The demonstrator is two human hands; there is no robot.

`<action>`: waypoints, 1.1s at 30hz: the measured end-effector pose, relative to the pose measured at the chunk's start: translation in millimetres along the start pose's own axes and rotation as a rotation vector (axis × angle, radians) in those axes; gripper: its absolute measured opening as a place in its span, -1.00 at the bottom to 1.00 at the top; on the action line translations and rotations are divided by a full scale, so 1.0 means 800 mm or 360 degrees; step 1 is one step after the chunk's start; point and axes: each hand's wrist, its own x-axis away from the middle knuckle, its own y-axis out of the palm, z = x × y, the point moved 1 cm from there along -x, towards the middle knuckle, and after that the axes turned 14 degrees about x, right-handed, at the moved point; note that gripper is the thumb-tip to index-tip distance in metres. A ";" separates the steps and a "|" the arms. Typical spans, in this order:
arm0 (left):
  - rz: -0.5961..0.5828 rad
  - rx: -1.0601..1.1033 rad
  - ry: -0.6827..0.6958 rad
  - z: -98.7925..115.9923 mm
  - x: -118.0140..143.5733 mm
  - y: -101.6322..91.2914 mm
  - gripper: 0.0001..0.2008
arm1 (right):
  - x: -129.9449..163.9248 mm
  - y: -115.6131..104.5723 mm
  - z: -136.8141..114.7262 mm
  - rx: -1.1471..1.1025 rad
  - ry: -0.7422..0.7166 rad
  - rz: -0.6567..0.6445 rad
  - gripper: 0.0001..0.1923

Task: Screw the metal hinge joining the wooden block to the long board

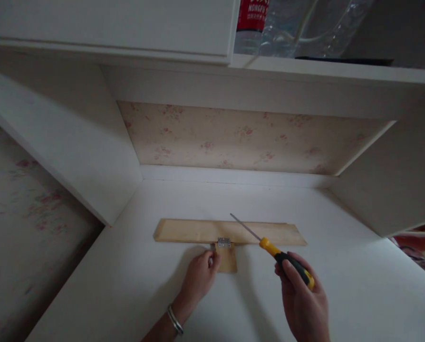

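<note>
A long wooden board (pixel 194 231) lies across the white desk top. A small metal hinge (pixel 224 242) sits at its near edge and joins it to a short wooden piece (pixel 228 260) that points toward me. My left hand (pixel 202 271) pinches the left edge of this short piece, just below the hinge. In my right hand (pixel 301 294) is a screwdriver with a yellow and black handle (pixel 291 267). Its shaft points up and left, and the tip is above the board, apart from the hinge.
White side panels (pixel 91 137) enclose the desk (pixel 127 289) left and right. Overhead, a shelf (pixel 326 71) holds plastic bottles (pixel 251 23), beside a white cabinet door (pixel 109 28). Floral wallpaper (pixel 212 137) covers the back. A red patterned item (pixel 421 251) shows at the far right.
</note>
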 end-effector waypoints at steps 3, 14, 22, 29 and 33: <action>-0.0027 0.0012 0.0026 -0.002 -0.003 0.000 -0.61 | 0.011 0.007 -0.001 0.0320 -0.0244 -0.0067 -0.61; -0.0137 0.0171 0.0006 -0.012 -0.010 -0.005 -0.68 | 0.013 0.017 -0.018 0.0832 -0.0651 -0.0179 -0.56; -0.0205 0.0254 -0.0065 -0.021 -0.011 -0.006 -0.70 | -0.003 0.031 -0.023 0.0997 -0.0777 -0.0203 -0.56; -0.0250 0.0279 -0.0089 -0.019 -0.013 -0.008 -0.75 | -0.007 0.045 -0.025 0.1135 -0.0837 -0.0298 -0.57; -0.0242 0.0287 -0.0103 -0.015 -0.012 -0.011 -0.76 | -0.008 0.049 -0.025 0.1242 -0.0836 -0.0370 -0.57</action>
